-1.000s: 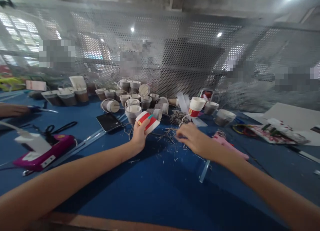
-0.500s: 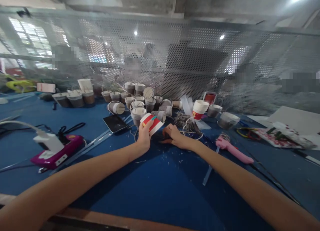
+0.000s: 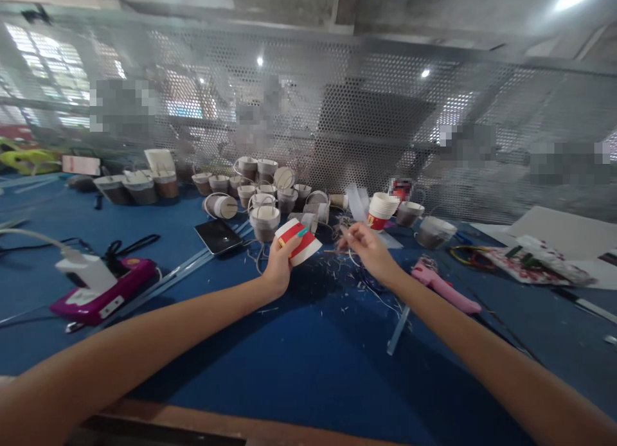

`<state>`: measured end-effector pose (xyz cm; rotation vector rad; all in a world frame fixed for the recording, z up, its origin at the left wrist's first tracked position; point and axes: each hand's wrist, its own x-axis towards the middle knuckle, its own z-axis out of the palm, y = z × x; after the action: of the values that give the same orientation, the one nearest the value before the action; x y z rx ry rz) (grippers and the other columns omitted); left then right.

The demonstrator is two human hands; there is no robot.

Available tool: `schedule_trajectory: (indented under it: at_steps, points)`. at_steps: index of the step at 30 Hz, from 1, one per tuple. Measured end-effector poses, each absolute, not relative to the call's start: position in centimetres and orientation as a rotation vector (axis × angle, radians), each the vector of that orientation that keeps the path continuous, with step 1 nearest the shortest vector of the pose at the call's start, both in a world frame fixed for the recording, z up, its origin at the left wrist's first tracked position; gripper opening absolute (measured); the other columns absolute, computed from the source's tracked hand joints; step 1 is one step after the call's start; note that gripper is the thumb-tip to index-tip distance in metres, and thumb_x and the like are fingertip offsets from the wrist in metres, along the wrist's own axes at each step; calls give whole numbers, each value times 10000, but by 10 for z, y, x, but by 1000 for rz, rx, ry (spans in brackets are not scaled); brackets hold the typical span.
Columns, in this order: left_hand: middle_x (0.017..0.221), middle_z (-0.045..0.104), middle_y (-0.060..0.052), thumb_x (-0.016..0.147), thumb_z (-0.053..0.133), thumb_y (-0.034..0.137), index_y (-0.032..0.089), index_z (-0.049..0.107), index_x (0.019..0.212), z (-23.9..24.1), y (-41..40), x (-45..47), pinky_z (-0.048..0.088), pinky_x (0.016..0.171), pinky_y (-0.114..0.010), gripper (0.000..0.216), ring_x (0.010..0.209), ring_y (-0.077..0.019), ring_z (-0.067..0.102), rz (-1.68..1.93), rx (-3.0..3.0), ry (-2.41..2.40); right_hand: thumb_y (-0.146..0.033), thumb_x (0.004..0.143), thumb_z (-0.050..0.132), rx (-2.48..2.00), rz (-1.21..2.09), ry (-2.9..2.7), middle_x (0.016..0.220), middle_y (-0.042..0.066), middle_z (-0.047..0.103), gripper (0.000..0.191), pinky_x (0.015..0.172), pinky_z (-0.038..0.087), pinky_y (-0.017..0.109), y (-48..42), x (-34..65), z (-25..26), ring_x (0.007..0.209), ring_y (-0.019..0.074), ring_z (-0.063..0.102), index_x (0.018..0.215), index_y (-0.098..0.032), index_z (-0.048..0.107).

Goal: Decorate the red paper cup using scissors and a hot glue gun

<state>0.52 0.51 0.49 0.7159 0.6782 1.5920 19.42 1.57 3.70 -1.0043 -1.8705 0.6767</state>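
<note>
Above the table (image 3: 308, 369), the left hand (image 3: 278, 266) alone grips a red-and-white paper cup (image 3: 303, 245); the right hand (image 3: 370, 250), its hold unclear, has drawn away.

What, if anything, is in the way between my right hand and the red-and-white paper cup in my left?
Nothing visible blocks the gap between your right hand and the paper cup in your left hand; loose scraps lie on the blue tabletop below.
</note>
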Motion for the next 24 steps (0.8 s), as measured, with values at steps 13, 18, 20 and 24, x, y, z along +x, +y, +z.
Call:
schedule_trajectory:
  at_steps: [13,18,20,24]
  points:
    - [873,702,-48,560,804,216,173,617,951,3,-11,8,500,717,-316,435,774,-189,662,1017,1181,623,-336,789,638,-807,1300,-1390,452,-160,404,463,268,206,108,-20,216,49,294,36,188,1150,-333,349]
    - [1013,680,-53,590,792,166,230,534,1129,4,-11,8,514,767,-322,601,867,-187,657,1003,1236,658,-356,833,585,-792,1327,-1387,464,-149,375,449,280,203,122,-30,213,55,310,43,181,1198,-348,325]
    - [1026,672,-61,620,778,196,224,533,1123,3,-11,10,525,754,-322,560,877,-195,656,1082,1179,667,-359,843,562,-819,1326,-1374,468,-142,360,391,293,201,138,-33,212,56,317,44,175,1172,-326,353]
    - [952,678,-59,642,765,272,183,578,1034,1,-9,11,540,721,-313,443,817,-190,661,1248,1063,693,-351,833,555,-898,1226,-1381,466,-133,349,338,329,208,170,-27,217,52,334,58,215,1114,-299,374]
